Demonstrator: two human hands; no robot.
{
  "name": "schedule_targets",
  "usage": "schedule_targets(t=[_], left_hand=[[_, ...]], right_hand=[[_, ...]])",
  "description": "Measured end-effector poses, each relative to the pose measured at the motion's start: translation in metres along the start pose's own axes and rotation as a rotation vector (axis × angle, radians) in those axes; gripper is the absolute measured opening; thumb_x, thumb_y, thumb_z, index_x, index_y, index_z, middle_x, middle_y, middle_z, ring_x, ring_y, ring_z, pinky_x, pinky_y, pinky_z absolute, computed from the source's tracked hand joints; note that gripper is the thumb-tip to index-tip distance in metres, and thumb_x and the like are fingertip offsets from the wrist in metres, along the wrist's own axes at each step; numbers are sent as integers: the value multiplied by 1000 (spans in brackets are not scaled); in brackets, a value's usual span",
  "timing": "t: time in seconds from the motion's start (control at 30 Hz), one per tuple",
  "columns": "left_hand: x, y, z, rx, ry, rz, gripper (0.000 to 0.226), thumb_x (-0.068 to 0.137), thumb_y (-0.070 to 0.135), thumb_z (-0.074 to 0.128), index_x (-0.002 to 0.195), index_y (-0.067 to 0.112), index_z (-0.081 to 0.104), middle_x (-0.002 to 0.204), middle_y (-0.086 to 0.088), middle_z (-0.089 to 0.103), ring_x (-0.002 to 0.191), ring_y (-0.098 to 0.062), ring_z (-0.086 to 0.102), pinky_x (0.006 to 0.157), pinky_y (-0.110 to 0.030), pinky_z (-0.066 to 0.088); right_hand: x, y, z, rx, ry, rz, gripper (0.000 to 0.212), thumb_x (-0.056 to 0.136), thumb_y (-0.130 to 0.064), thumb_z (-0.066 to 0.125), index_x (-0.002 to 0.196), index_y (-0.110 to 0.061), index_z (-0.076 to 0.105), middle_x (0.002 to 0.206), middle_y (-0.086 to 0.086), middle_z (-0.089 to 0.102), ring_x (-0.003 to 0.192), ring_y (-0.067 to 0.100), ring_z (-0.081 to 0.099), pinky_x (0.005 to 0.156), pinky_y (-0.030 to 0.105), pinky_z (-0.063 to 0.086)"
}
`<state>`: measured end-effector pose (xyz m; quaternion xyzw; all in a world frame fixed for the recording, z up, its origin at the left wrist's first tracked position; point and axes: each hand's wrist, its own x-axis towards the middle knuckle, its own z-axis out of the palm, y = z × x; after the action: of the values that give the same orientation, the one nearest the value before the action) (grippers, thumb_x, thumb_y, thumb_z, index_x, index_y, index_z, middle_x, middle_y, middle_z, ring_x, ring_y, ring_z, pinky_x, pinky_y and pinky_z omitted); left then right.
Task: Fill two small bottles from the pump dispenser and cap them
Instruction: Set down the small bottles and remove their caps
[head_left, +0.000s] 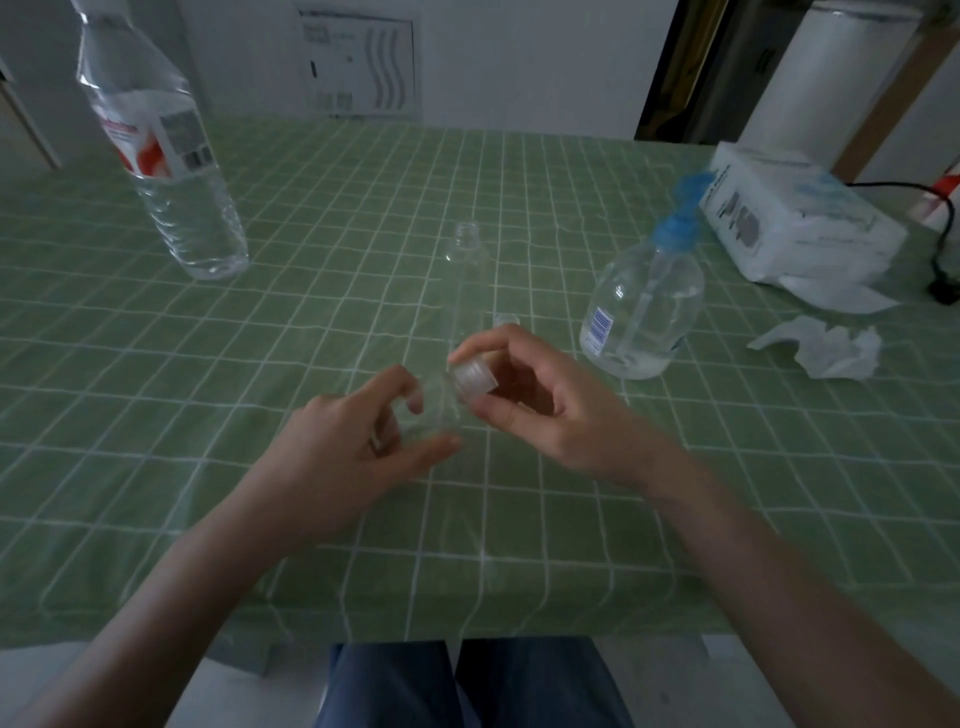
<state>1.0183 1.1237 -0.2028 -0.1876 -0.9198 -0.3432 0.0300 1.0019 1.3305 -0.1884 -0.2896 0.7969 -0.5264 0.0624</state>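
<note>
Where the green checked cloth covers the worktop (260, 322), wide bare room lies in the middle and to the left. The near edge runs just above the person's lap, and both hands are well in from it. A big water bottle (161, 156) stands at the far left, well apart from the work. A white box (789, 218) sits at the far right, with a crumpled tissue (826, 348) lying in front of it. The pump dispenser (644, 306), partly full of clear liquid, stands untouched near the right hand (550, 410).

The left hand (343, 452) has its grip curled round a small bottle (434, 410), held tilted just above the cloth at centre. The right hand's grip pinches the cap (474, 379) on that bottle's neck between thumb and fingertips. A second small bottle (467, 254) stands upright and uncapped just beyond the hands. A loose cap (506, 318) seems to lie near it, close to the right fingertips.

By my reading the task is half done at best. The held bottle is at its capping step, though I cannot tell how much liquid it holds. The second bottle looks empty and has yet to be filled and capped. It stands right in the reaching path and could tip easily.
</note>
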Motion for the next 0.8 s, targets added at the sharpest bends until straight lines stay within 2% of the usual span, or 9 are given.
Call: schedule_targets(t=[0.07,0.17,0.27,0.33,0.37,0.43,0.53,0.7,0.8], left_hand=[[0,0,-2,42,18,11,45,59,78,40,79,38,44,52,6,59,54,-1,58,46,-16,38],[1,-1,-4,114,44,46,48,61,80,39,84,39,44,52,7,58,47,-5,56,46,-20,43],[1,-2,-5,154,40,60,51,62,82,37,87,38,45,52,9,56,43,-1,53,46,-18,42],[1,-2,-4,157,44,57,51,61,81,37,87,38,45,51,9,55,43,-1,53,46,-20,42],[1,-2,-5,158,44,53,51,61,81,37,87,38,45,51,8,55,43,0,52,46,-20,41],[0,-2,-5,168,45,53,50,61,80,37,87,37,45,51,9,54,44,1,52,46,-19,40],[1,-1,-5,170,40,55,50,61,80,37,87,38,45,50,8,55,43,1,52,45,-19,41],[1,-1,-4,172,44,55,51,60,81,36,85,37,44,52,7,56,46,-3,54,48,-27,48],[1,-1,-3,192,41,55,51,60,82,34,85,39,42,52,8,56,46,-1,54,48,-27,49]], right_hand=[[2,0,1,25,2,77,30,88,-36,58,115,-23,51,84,-6,59,74,8,58,70,22,50],[3,0,2,41,36,150,41,82,-54,50,101,-18,56,83,5,65,74,18,62,74,32,54],[2,-2,3,71,36,124,24,88,-38,52,93,-15,57,77,1,63,71,12,61,72,28,54],[1,-1,0,43,19,90,9,93,-20,55,100,-15,57,82,3,60,74,19,59,72,36,52],[0,-2,-2,25,12,75,13,93,-15,55,105,-14,57,83,6,58,75,23,57,72,39,51],[-1,-5,-3,34,12,89,21,91,-26,57,110,-16,57,84,6,56,76,23,55,72,38,50],[0,-8,-2,33,50,157,34,81,-50,49,98,-22,58,82,-2,61,76,12,59,71,28,50],[-1,-4,-4,55,54,136,16,88,-15,63,103,-10,61,90,4,62,82,17,60,78,31,52],[0,-7,-3,25,44,164,32,81,-39,61,105,-18,59,89,4,63,79,10,60,75,24,52]])
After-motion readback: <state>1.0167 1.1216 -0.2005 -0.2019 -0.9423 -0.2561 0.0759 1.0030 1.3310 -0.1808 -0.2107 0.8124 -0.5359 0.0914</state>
